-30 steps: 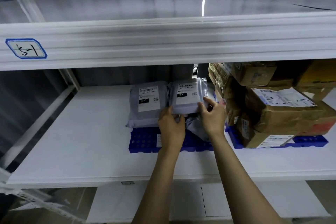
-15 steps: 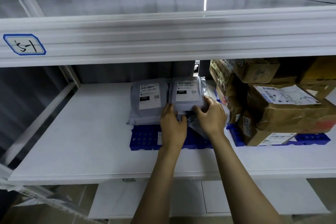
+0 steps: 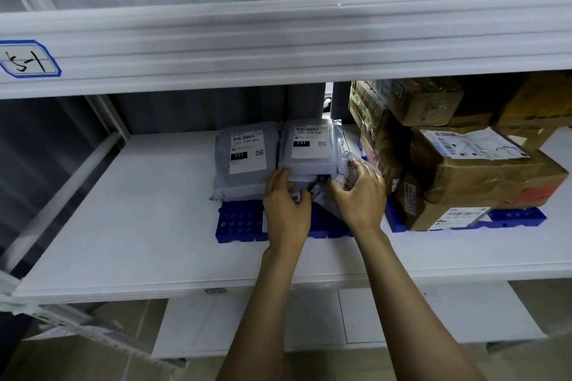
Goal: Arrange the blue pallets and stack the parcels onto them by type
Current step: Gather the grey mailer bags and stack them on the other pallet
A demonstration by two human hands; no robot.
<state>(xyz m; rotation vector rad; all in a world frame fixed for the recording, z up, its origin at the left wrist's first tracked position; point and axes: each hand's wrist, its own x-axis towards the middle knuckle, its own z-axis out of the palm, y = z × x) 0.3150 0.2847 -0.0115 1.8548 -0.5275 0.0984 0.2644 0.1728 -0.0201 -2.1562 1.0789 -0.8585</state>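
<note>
The right-hand grey bag, which was held raised and tilted by both hands a second ago, has now been laid flat on top of the bags beneath it, beside the left bag and level with it, both on the left pallet. The grasp has been given up. The left hand has been lowered to the front of the stack, its fingers laid nearly straight against the top bag's near corner, with no grip to be seen. The right hand has been slid off the bag's edge to the right side, where its fingers are spread loosely over crumpled plastic of a lower bag. The boxes are piled apart on the right pallet, so the two kinds are kept separate. The placement is judged to be done, and only squaring up and tucking in the loose plastic appears to be left for this stack; a slip of the smooth bags could be expected if they are pushed hard.
</note>
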